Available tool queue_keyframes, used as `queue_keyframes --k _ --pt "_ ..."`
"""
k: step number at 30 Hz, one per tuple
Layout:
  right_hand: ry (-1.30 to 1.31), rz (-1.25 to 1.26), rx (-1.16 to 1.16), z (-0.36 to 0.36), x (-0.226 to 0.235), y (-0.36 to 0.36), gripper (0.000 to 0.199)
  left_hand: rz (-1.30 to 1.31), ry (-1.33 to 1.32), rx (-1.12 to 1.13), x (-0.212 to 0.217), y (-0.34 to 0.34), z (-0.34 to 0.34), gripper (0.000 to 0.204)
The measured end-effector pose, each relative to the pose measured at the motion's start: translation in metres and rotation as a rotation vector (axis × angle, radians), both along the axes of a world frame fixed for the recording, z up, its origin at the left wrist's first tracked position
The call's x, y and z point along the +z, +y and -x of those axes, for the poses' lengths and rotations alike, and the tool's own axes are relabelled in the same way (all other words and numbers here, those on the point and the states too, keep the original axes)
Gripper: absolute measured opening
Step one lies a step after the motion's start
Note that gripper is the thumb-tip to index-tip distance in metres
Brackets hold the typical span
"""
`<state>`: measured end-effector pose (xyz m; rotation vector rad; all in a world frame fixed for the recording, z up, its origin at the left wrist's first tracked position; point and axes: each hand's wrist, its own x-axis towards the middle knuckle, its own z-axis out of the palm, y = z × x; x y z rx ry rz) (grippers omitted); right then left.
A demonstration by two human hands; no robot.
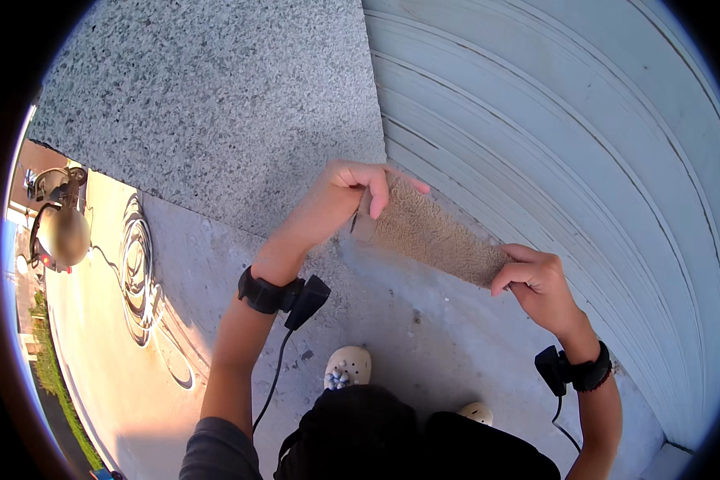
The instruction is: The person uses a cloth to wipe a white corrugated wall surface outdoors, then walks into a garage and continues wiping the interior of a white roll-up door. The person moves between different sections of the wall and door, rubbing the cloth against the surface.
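A tan, fuzzy cloth (438,234), long and rectangular like a folded towel, hangs stretched between my two hands above the grey floor. My left hand (366,182) pinches its upper left end, thumb and fingers over the edge. At the lower right end, my right hand (534,280) grips the cloth's corner between thumb and fingers. Its surface looks rough and matted. The underside is hidden from view. Black straps with small dark boxes and cables circle both my wrists.
A speckled grey stone slab (232,96) fills the upper left, its corner close to my left hand. Pale ribbed metal panelling (552,120) runs along the right side. Coiled hose (138,272) lies on the floor at left, near a parked scooter (62,232). Cream clogs (350,364) are on my feet.
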<state>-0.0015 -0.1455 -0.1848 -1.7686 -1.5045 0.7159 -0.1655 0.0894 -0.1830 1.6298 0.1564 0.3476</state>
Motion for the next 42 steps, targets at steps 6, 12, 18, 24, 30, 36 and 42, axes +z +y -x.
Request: queue_keyframes --k 6,12,18,24,30,36,42 --pt "0.526 0.014 0.016 0.0 -0.025 0.014 0.025 -0.486 0.087 -0.165 0.038 -0.018 0.0 0.017" --pt "0.459 0.077 0.108 0.011 -0.046 0.036 0.044 -0.62 0.02 -0.447 0.021 -0.053 -0.005 0.026" --pt "0.622 0.331 -0.043 0.012 -0.045 0.023 0.038 -0.423 -0.044 -0.258 0.011 -0.037 0.002 0.032" --pt "0.235 -0.091 -0.341 -0.007 0.017 0.031 0.028 -0.184 -0.108 0.321 -0.024 -0.031 -0.001 0.016" --pt "-0.584 -0.695 -0.299 -0.002 0.11 0.146 0.015 -0.787 -0.627 0.955 -0.022 0.016 -0.053 0.023" --pt "-0.994 -0.645 -0.138 -0.024 0.165 0.258 0.011 -1.059 -0.367 1.151 0.009 0.048 -0.109 0.048" --pt "-1.678 -0.744 -0.218 -0.012 0.114 0.282 0.022 -1.143 -0.278 1.082 0.001 0.067 -0.116 0.05"
